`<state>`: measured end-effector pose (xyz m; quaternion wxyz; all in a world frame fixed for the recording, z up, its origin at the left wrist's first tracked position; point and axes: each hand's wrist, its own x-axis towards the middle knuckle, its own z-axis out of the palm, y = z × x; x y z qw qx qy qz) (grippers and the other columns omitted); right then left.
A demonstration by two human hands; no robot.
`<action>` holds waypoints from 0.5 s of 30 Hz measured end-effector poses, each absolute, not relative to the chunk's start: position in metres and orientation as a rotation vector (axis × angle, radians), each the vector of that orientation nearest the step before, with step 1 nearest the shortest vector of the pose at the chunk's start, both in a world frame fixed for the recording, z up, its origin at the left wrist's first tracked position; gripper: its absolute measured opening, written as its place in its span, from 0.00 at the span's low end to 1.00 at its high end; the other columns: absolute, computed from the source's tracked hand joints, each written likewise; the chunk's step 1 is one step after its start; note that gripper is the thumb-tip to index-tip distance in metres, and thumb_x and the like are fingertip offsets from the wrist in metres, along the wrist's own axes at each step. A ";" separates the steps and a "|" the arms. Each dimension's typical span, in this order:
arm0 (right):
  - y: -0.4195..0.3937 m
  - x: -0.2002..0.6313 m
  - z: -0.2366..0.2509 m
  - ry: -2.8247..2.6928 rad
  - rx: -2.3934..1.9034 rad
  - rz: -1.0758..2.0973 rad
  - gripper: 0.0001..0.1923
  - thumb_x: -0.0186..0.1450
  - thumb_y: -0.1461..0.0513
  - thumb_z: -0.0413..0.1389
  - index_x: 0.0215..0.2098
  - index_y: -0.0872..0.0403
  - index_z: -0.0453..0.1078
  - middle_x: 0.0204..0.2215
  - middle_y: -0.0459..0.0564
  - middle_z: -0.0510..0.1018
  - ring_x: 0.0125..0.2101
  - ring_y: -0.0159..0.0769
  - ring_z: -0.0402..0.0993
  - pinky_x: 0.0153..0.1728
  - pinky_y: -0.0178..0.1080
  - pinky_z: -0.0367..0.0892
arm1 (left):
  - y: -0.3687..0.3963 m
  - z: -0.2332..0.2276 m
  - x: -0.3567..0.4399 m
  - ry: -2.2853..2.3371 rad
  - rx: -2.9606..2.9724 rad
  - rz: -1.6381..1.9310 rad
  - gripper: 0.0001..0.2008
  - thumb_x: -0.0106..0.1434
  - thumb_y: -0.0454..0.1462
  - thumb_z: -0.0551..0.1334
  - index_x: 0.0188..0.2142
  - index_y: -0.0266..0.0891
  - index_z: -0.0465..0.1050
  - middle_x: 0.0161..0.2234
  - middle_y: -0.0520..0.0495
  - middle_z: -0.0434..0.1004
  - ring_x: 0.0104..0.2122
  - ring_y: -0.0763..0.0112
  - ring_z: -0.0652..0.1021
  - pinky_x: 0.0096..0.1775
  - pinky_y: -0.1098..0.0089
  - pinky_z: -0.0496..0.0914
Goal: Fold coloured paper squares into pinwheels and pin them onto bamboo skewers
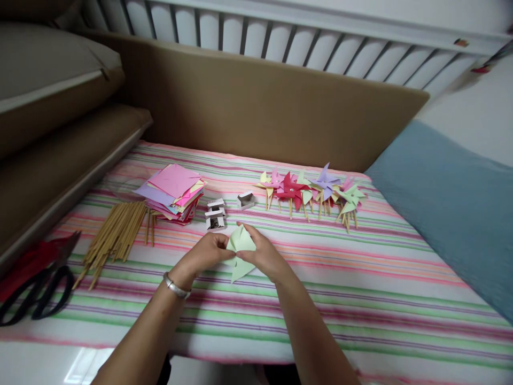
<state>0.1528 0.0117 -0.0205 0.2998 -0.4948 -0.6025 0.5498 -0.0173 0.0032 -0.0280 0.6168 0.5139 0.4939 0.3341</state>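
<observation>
Both of my hands hold a pale green paper piece (pixel 239 251) folded into points, just above the striped cloth (pixel 360 289). My left hand (pixel 205 253), with a silver bangle on the wrist, pinches its left side. My right hand (pixel 262 255) grips its right side with the fingers curled over the top. One green point hangs down below my hands.
A stack of coloured paper squares (pixel 173 193) and a bundle of wooden sticks (pixel 114 235) lie at the left. Black scissors (pixel 38 291) sit at the far left edge. Small white boxes (pixel 215 214) lie ahead. Several finished paper pinwheels (pixel 312 190) lie at the back right.
</observation>
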 end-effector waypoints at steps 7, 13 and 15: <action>0.016 0.149 -0.027 -1.056 -1.125 1.466 0.27 0.50 0.64 0.60 0.48 0.52 0.63 0.36 0.48 0.77 0.34 0.39 0.74 0.35 0.40 0.69 | -0.001 -0.021 -0.008 0.984 0.657 1.069 0.15 0.47 0.41 0.68 0.34 0.37 0.74 0.29 0.48 0.78 0.29 0.70 0.76 0.34 0.70 0.67; 0.009 0.127 -0.037 -0.921 -1.071 1.332 0.26 0.50 0.64 0.60 0.47 0.53 0.62 0.38 0.49 0.77 0.36 0.39 0.74 0.39 0.41 0.69 | -0.004 -0.036 0.010 1.018 0.594 1.168 0.15 0.44 0.38 0.70 0.32 0.33 0.77 0.29 0.44 0.80 0.29 0.69 0.77 0.33 0.71 0.67; 0.008 0.122 -0.039 -0.914 -1.045 1.353 0.26 0.50 0.64 0.60 0.47 0.52 0.62 0.38 0.49 0.77 0.35 0.38 0.74 0.38 0.41 0.69 | -0.004 -0.038 0.011 1.004 0.559 1.197 0.15 0.44 0.38 0.70 0.33 0.33 0.77 0.28 0.44 0.80 0.28 0.69 0.77 0.33 0.71 0.68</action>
